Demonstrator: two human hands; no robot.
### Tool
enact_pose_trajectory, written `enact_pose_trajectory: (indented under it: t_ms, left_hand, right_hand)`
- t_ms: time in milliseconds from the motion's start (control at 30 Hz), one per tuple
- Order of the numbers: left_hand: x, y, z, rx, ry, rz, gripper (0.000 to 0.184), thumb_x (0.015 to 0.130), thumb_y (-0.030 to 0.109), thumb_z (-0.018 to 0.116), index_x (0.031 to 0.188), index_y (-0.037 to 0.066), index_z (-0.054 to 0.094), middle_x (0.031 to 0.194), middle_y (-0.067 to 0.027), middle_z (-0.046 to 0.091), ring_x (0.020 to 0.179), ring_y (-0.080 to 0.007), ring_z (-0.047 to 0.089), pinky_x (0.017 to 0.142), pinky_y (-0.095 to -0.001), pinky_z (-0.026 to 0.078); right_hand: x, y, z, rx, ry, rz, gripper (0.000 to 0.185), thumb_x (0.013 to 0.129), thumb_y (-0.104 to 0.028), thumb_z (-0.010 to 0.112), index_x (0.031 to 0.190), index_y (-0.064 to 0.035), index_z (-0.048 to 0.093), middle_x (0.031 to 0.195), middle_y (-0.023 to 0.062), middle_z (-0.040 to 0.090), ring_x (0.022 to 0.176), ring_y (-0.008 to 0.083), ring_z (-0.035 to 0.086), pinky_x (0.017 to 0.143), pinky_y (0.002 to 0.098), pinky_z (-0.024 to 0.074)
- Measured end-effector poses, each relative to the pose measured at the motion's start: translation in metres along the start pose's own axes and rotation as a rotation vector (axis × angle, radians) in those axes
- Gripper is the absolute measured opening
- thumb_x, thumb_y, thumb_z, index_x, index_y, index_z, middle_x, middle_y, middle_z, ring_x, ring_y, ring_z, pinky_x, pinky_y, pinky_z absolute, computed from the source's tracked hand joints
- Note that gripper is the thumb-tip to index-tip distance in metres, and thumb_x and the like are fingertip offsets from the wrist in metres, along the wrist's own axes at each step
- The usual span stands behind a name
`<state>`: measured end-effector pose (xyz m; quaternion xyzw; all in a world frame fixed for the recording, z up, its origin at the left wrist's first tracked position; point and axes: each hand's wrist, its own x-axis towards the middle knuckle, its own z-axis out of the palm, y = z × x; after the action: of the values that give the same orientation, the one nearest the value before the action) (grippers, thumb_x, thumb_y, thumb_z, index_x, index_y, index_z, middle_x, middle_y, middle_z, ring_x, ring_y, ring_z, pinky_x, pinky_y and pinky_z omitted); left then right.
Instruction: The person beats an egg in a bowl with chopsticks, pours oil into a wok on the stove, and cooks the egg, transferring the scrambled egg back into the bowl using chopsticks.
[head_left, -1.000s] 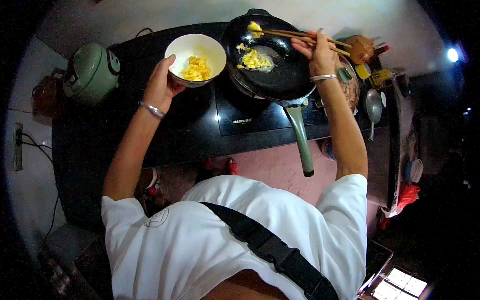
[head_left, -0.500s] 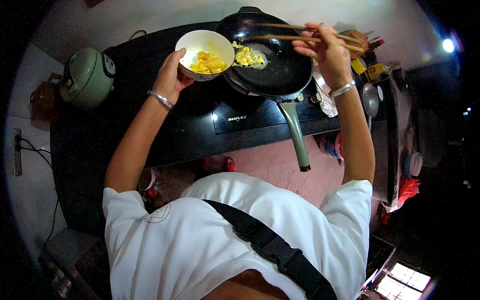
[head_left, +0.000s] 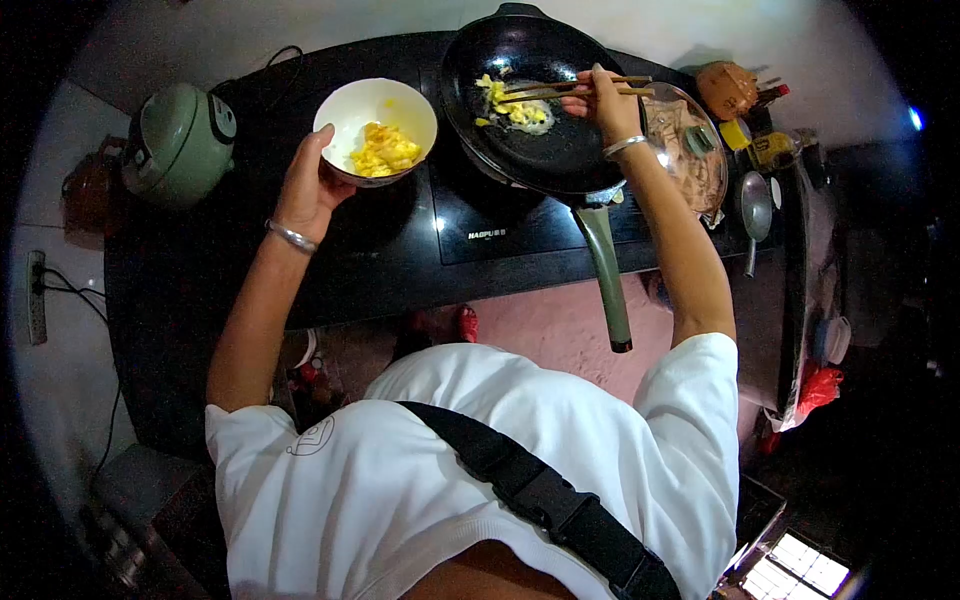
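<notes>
My left hand (head_left: 308, 185) grips a white bowl (head_left: 345, 110) by its left side, thumb on the rim. Yellow scrambled egg (head_left: 385, 150) lies inside the bowl. Over the black frying pan (head_left: 510, 165), my right hand (head_left: 607, 108) is closed round a pair of wooden chopsticks (head_left: 630, 86). Their tips reach down to more scrambled egg (head_left: 525, 112) in the pan, with some liquid around it. The pan's green handle (head_left: 603, 265) points toward me.
A glass lid (head_left: 685, 155) lies right of the pan, with a metal ladle (head_left: 755, 212) beyond it. Bottles and an orange-brown container (head_left: 725, 90) stand at the back right. On the left sits a green rice cooker (head_left: 180, 145). The induction cooktop (head_left: 500, 225) is under the pan.
The bowl in my left hand has moved left and down, away from the pan. My right hand has come left, lowering the chopstick tips to the egg in the pan.
</notes>
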<state>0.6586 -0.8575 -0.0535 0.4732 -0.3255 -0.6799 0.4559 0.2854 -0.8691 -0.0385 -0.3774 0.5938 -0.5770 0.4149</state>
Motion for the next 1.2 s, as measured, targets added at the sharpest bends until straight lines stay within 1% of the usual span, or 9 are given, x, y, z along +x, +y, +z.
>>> enact_pose_trajectory:
  t_ms: [233,467,533,667,800,900,1000,1133,1200]
  left_hand:
    - [-0.002,0.004,-0.017,-0.017,-0.014,-0.053,0.05,0.075,0.04,0.06,0.113,0.011,0.047,0.102,-0.0038,0.053,0.085,-0.0129,0.052,0.065,-0.0253,0.046]
    - [0.002,0.005,-0.02,-0.047,0.007,-0.073,0.041,0.077,0.036,0.06,0.109,0.012,0.048,0.103,-0.001,0.055,0.086,-0.011,0.054,0.063,-0.0233,0.048]
    - [0.002,0.006,-0.019,-0.045,0.012,-0.082,0.041,0.077,0.035,0.06,0.109,0.012,0.048,0.103,-0.0009,0.055,0.086,-0.011,0.054,0.063,-0.0233,0.047]
    - [0.0,0.007,-0.016,-0.001,0.022,-0.079,0.049,0.074,0.041,0.06,0.111,0.011,0.048,0.1,-0.0044,0.051,0.082,-0.0125,0.05,0.065,-0.0247,0.043]
    - [0.004,0.001,-0.025,0.032,0.035,-0.054,0.055,0.073,0.045,0.06,0.113,0.01,0.046,0.1,-0.0071,0.05,0.081,-0.0136,0.048,0.066,-0.0256,0.042]
    - [0.0,0.005,-0.021,0.029,0.039,-0.064,0.056,0.072,0.045,0.06,0.114,0.011,0.046,0.1,-0.0072,0.049,0.081,-0.0138,0.048,0.066,-0.0262,0.041]
    - [0.0,0.005,-0.019,0.022,0.037,-0.051,0.056,0.072,0.045,0.06,0.114,0.012,0.045,0.1,-0.0069,0.049,0.081,-0.0143,0.047,0.066,-0.0271,0.041]
    - [0.003,0.002,-0.025,0.052,0.052,-0.061,0.056,0.072,0.045,0.059,0.114,0.011,0.045,0.1,-0.0069,0.048,0.081,-0.0145,0.045,0.068,-0.0276,0.04]
    - [0.005,0.001,-0.028,0.05,0.038,-0.081,0.056,0.072,0.046,0.059,0.114,0.011,0.045,0.1,-0.007,0.047,0.082,-0.0144,0.045,0.069,-0.0276,0.04]
  right_hand:
    - [-0.016,-0.044,-0.002,-0.068,-0.129,-0.029,0.03,0.087,-0.027,0.049,0.09,0.0011,0.055,0.077,0.0127,0.057,0.061,0.0227,0.062,0.052,0.0291,0.0539]
    - [-0.018,-0.029,-0.008,-0.717,-0.045,-0.299,0.025,0.083,-0.024,0.055,0.082,-0.0003,0.061,0.069,0.004,0.061,0.063,0.0091,0.053,0.059,0.0249,0.0434]
    - [-0.02,-0.016,0.011,-0.448,-0.176,-0.222,0.024,0.083,-0.023,0.055,0.084,0.0003,0.061,0.07,0.005,0.061,0.062,0.0097,0.055,0.058,0.0246,0.0448]
    - [-0.03,-0.046,0.036,-0.189,-0.158,-0.276,0.026,0.085,-0.022,0.052,0.083,0.0027,0.06,0.071,0.0068,0.061,0.059,0.0141,0.061,0.052,0.0254,0.0489]
    - [0.001,-0.033,0.025,-0.259,-0.019,-0.303,0.02,0.083,-0.019,0.056,0.082,0.0005,0.061,0.069,0.0077,0.061,0.058,0.013,0.059,0.052,0.0245,0.0484]
    - [0.014,-0.01,0.027,-0.605,0.042,-0.65,0.016,0.081,-0.018,0.059,0.083,-0.0015,0.06,0.067,0.0088,0.061,0.06,0.0124,0.058,0.057,0.0254,0.0479]
    - [0.007,0.003,0.031,-0.809,0.023,-0.82,0.017,0.082,-0.018,0.058,0.089,-0.003,0.059,0.075,0.0102,0.061,0.063,0.0132,0.059,0.059,0.0266,0.0478]
    - [-0.025,-0.007,0.04,-0.333,-0.287,-0.363,0.019,0.085,-0.018,0.054,0.091,-0.0006,0.059,0.079,0.0086,0.061,0.071,0.0128,0.059,0.062,0.0262,0.0484]
    - [-0.033,-0.021,0.035,-0.305,-0.283,-0.333,0.022,0.086,-0.019,0.052,0.091,0.001,0.058,0.079,0.0076,0.061,0.072,0.0132,0.058,0.064,0.0262,0.0481]
